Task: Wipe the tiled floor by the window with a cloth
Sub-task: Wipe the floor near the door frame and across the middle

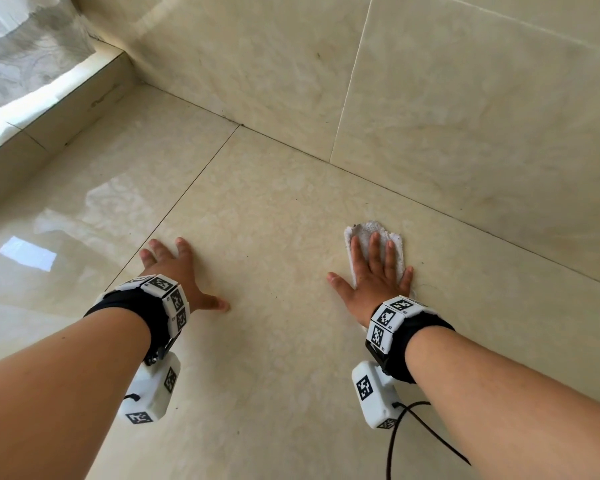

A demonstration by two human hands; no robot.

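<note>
Far side: a wall (465, 98) of large glossy beige tiles, split by one near-vertical joint. Far left: a low tiled ledge (66, 112), its top brightly lit. Above the ledge hangs pale fabric (21, 46) with a grey pattern.

Both wrists wear a black fabric wristband (122, 311) topped by a chain of white square blocks (168, 296) printed with black-and-white coded squares. Behind each wristband hangs a white plastic box (151, 393) with the same markings; a thin dark cable (390, 448) trails from the right one.
</note>
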